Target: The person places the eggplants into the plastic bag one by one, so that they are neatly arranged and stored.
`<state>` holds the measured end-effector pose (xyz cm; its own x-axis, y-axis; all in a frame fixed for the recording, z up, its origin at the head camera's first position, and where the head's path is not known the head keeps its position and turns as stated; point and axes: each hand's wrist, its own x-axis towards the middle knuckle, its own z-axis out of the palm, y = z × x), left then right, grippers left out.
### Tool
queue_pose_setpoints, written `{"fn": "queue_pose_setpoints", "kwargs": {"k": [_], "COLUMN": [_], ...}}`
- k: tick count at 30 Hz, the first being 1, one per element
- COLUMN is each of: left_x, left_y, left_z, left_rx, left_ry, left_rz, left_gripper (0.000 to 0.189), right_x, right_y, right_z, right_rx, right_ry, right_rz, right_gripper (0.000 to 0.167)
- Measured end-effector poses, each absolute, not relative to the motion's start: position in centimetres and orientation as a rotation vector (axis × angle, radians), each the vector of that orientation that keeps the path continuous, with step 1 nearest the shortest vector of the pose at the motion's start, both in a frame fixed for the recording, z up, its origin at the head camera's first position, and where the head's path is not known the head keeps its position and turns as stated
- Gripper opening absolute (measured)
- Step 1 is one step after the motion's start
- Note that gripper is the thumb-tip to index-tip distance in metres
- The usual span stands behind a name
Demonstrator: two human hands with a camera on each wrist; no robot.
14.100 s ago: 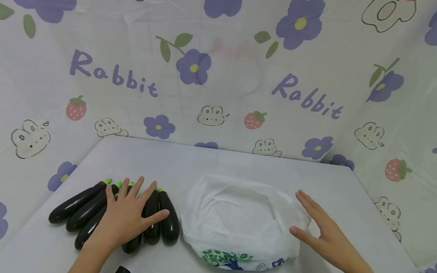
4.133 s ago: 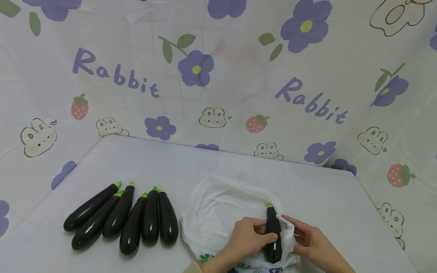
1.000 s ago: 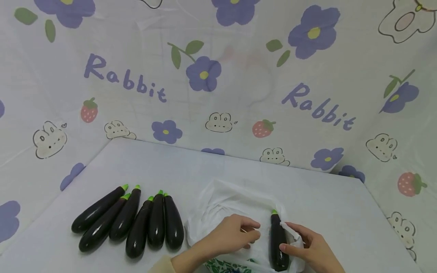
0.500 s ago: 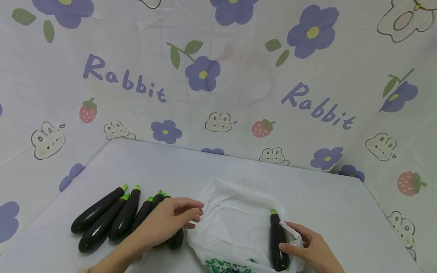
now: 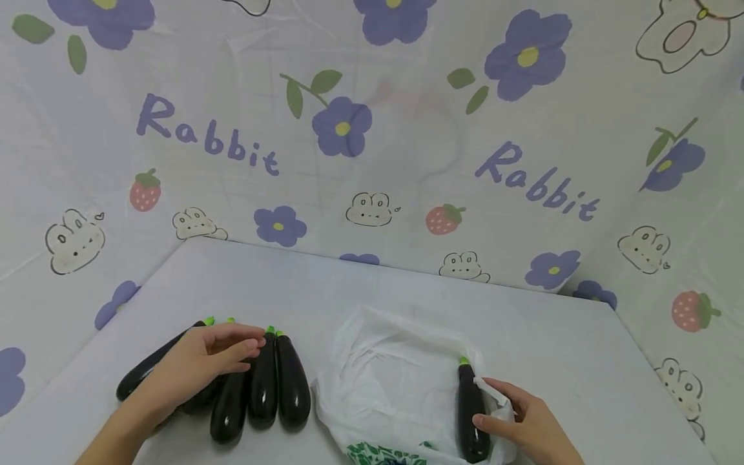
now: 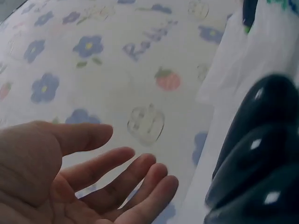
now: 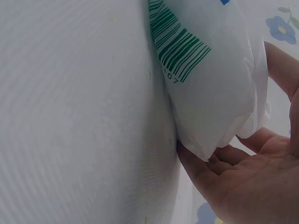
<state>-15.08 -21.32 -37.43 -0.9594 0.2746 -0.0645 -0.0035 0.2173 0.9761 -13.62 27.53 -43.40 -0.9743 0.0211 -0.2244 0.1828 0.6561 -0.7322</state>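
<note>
My left hand [image 5: 194,361] hovers over the left part of a row of dark, glossy eggplants [image 5: 263,387] with green stem ends, covering some of them. Its fingers are relaxed and bent a little, holding nothing, as the left wrist view of the hand [image 6: 98,172] confirms. To the right, a white plastic bag [image 5: 395,374] lies with its mouth spread. One eggplant [image 5: 472,413] rests inside it along the right side. My right hand [image 5: 531,420] pinches the bag's right rim, thumb inside beside that eggplant. In the right wrist view, fingers curl round the bag [image 7: 219,84], which bears a green barcode.
The white table [image 5: 552,361] extends behind and to the right of the bag. A white cloth [image 5: 407,155] printed with flowers, rabbits and strawberries hangs behind the table and along its sides.
Over the last second my left hand has moved left from the bag to above the eggplants. Earlier it held an eggplant in the bag, then let go. My right hand stays on the rim.
</note>
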Motion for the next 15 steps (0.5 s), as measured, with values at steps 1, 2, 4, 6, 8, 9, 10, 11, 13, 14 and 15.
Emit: {"fn": "queue_pose_setpoints", "kwargs": {"k": [1, 2, 4, 6, 8, 9, 10, 11, 13, 14, 15], "left_x": [-15.3, -15.5, -15.8, -16.2, -16.4, -16.4, -16.4, -16.4, -16.3, -16.3, -16.2], "left_y": [-22.0, -22.8, -24.7, -26.8, -29.0, -30.0, -31.1, -32.0, -33.8, -34.6, -35.3], "left_z": [-37.5, -37.7, -38.0, -38.5, -38.9, -39.2, -39.6, -39.9, -40.8, -41.2, -41.7], "left_rx": [0.265, 0.276, 0.301, 0.322, 0.328, 0.335, 0.344, 0.342, 0.347, 0.347, 0.340], "left_ry": [2.280, 2.298, 2.322, 2.349, 2.400, 2.426, 2.455, 2.484, 2.548, 2.562, 2.577], "left_rz": [1.804, 1.790, 1.787, 1.791, 1.782, 1.779, 1.772, 1.760, 1.723, 1.719, 1.717], "left_gripper": [0.050, 0.050, 0.050, 0.049, 0.047, 0.046, 0.045, 0.044, 0.043, 0.043, 0.043], "right_x": [-13.6, -13.6, -13.7, -13.8, -13.9, -13.8, -13.8, -13.8, -13.7, -13.7, -13.6], "right_y": [27.6, 27.6, 27.6, 27.6, 27.6, 27.6, 27.6, 27.6, 27.6, 27.7, 27.7], "right_z": [-43.4, -43.4, -43.4, -43.4, -43.4, -43.4, -43.4, -43.5, -43.5, -43.6, -43.6], "right_rx": [0.167, 0.171, 0.177, 0.189, 0.207, 0.212, 0.216, 0.221, 0.222, 0.224, 0.221], "right_ry": [2.680, 2.682, 2.681, 2.681, 2.667, 2.661, 2.659, 2.655, 2.647, 2.642, 2.643], "right_rz": [-1.208, -1.205, -1.203, -1.198, -1.215, -1.220, -1.223, -1.228, -1.244, -1.252, -1.251], "right_gripper": [0.075, 0.075, 0.076, 0.077, 0.079, 0.079, 0.079, 0.079, 0.079, 0.079, 0.078]}}
